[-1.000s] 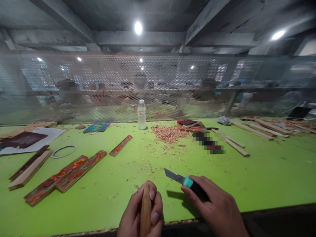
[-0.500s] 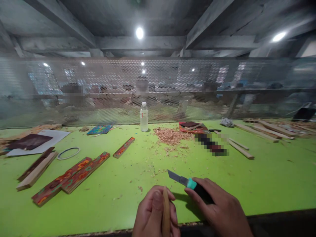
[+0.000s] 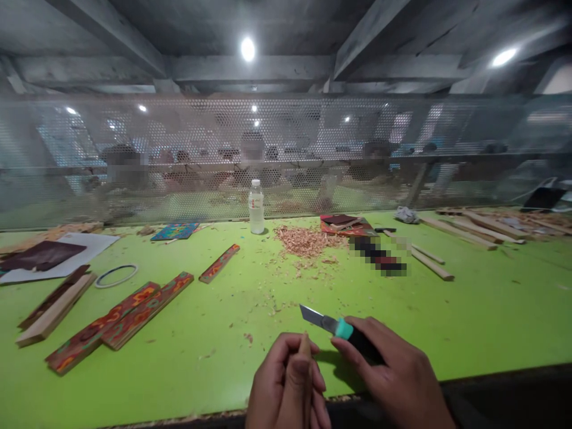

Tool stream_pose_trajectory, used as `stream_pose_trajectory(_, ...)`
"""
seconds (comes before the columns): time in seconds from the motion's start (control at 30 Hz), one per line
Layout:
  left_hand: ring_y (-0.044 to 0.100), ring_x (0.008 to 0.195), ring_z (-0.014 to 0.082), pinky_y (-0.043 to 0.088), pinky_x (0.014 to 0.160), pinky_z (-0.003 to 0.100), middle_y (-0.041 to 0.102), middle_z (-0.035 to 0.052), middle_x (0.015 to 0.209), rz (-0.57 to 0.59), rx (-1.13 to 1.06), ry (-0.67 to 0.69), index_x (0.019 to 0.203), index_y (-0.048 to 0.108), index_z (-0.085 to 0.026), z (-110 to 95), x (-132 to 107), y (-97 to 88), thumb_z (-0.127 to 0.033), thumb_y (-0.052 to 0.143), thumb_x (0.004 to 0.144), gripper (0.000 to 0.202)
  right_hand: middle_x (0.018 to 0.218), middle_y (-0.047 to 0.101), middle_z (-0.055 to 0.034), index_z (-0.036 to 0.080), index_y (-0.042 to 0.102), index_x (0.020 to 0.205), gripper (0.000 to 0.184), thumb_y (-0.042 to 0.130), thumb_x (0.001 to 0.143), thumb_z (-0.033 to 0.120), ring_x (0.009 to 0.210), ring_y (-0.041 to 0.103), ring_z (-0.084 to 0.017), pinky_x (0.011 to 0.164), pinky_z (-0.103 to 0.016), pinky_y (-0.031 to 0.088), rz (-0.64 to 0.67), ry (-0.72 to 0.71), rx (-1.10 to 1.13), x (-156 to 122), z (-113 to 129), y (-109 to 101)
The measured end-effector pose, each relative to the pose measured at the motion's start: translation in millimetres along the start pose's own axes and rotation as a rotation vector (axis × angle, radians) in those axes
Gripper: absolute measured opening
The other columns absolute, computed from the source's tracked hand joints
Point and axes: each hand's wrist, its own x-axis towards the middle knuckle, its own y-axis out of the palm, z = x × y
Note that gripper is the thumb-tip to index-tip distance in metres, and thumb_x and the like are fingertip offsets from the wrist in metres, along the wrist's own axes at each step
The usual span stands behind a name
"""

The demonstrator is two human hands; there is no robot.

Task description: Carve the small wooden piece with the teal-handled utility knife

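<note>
The left hand [image 3: 288, 387] is closed around a thin wooden stick [image 3: 306, 348], fingers wrapped tight, with only the stick's upper tip showing above the knuckles. The stick stands near upright at the near edge of the green table [image 3: 223, 333], just left of the knife — a posture that presents its end toward the blade.

The right hand [image 3: 393, 381] grips the dark handle of a utility knife [image 3: 333, 325], fingers curled fully round it. The blade is extended and angled up and to the left, away from the body, its tip close to the stick but apart from it (the teal collar sits just ahead of the index finger). Holding the handle well back keeps the fingers clear of the cutting edge.

A pile of wood shavings [image 3: 306, 241] lies mid-table, with loose chips scattered toward the hands. Further back stands a plastic bottle [image 3: 256, 207]. To the left lie patterned wooden strips [image 3: 120, 319] and a plain wood block [image 3: 53, 310]; to the right, bare sticks [image 3: 431, 263].

Limits of view: most of the stick's length is hidden inside the left hand, and both wrists are cut off by the lower frame edge. One item on the table is pixelated and cannot be identified. Figures behind the perforated mesh screen [image 3: 286, 155] are indistinct.
</note>
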Motion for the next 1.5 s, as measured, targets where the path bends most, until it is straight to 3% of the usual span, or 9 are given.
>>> stream_pose_trajectory(0.23,0.032,0.039,0.0051,0.024,0.041,0.019,0.044,-0.0089,0.061,0.015,0.204,0.02,0.097,0.053,-0.021,2.9,0.4,-1.1,-0.079,0.048,0.093,0.059,0.086,0.079,-0.0048,0.025,0.074,0.097,0.047,0.053,0.097,0.066,0.076,0.076,-0.02,0.066,-0.025,0.058,-0.001,-0.032,0.113,1.1,-1.2,-9.3)
stream_pose_trajectory(0.33,0.034,0.053,0.0089,0.027,0.051,0.021,0.041,-0.0086,0.065,0.001,0.3,0.068,0.099,0.053,-0.021,0.7,0.5,-2.3,-0.077,0.065,0.084,0.059,0.085,0.079,-0.0039,0.025,0.075,0.098,0.041,0.058,0.096,0.062,0.074,0.076,-0.019,0.065,-0.024,0.059,0.043,-0.129,0.142,2.0,-5.6,-12.4)
stream_pose_trajectory(0.43,0.033,0.06,0.0111,0.029,0.058,0.022,0.038,-0.0094,0.067,-0.009,0.371,0.057,0.107,0.053,-0.02,0.4,0.8,-3.1,-0.061,0.077,0.083,0.054,0.083,0.079,-0.0039,0.024,0.075,0.098,0.038,0.061,0.095,0.06,0.071,0.075,-0.018,0.064,-0.023,0.058,0.068,-0.167,0.158,2.5,-7.0,-13.9)
stream_pose_trajectory(0.7,0.046,0.07,0.0141,0.04,0.067,0.024,0.051,-0.0034,0.081,-0.04,0.37,0.087,0.104,0.05,-0.021,4.2,0.6,-1.7,-0.042,0.074,0.088,0.036,0.086,0.079,-0.0069,0.024,0.076,0.097,0.047,0.057,0.094,0.067,0.077,0.076,-0.021,0.069,-0.028,0.059,0.06,-0.065,0.172,-0.8,-1.8,-12.7)
stream_pose_trajectory(0.93,0.05,0.073,0.0141,0.041,0.068,0.023,0.058,-0.0004,0.09,-0.05,0.328,0.062,0.112,0.046,-0.022,0.0,-1.1,0.1,-0.036,0.077,0.086,0.043,0.087,0.08,-0.0054,0.024,0.074,0.102,0.035,0.064,0.095,0.056,0.077,0.077,-0.019,0.068,-0.023,0.06,0.049,-0.217,0.147,-1.1,-13.7,-14.3)
stream_pose_trajectory(1.1,0.044,0.071,0.0141,0.038,0.067,0.024,0.054,-0.0021,0.087,-0.015,0.336,0.045,0.111,0.044,-0.023,-4.9,-2.0,-0.6,-0.045,0.079,0.083,0.049,0.079,0.076,-0.0038,0.023,0.073,0.098,0.039,0.06,0.096,0.06,0.069,0.073,-0.018,0.061,-0.024,0.056,0.139,-0.234,0.173,-0.5,-10.3,-18.3)
stream_pose_trajectory(1.27,0.04,0.071,0.0143,0.034,0.066,0.024,0.045,-0.0038,0.079,0.052,0.47,0.065,0.094,0.05,-0.021,-15.4,-1.8,-0.4,-0.046,0.07,0.088,0.033,0.074,0.073,-0.003,0.024,0.074,0.096,0.044,0.056,0.096,0.064,0.064,0.069,-0.017,0.058,-0.025,0.052,0.17,-0.212,0.185,-2.5,-6.6,-19.2)
stream_pose_trajectory(1.37,0.035,0.065,0.0139,0.029,0.06,0.026,0.041,-0.0051,0.068,0.118,0.623,0.022,0.079,0.048,-0.021,-18.9,-1.2,-0.3,-0.051,0.058,0.095,0.035,0.075,0.074,-0.0039,0.023,0.074,0.097,0.044,0.054,0.098,0.063,0.065,0.069,-0.017,0.059,-0.025,0.052,0.131,-0.24,0.164,-2.0,-7.1,-17.9)
stream_pose_trajectory(1.5,0.038,0.063,0.0144,0.029,0.059,0.026,0.042,-0.0051,0.064,0.059,0.717,0.031,0.074,0.046,-0.022,-16.1,-1.3,-0.7,-0.052,0.056,0.094,0.038,0.072,0.072,-0.0018,0.022,0.073,0.096,0.046,0.055,0.097,0.065,0.061,0.068,-0.015,0.057,-0.023,0.051,0.085,-0.29,0.173,0.2,-6.6,-16.3)
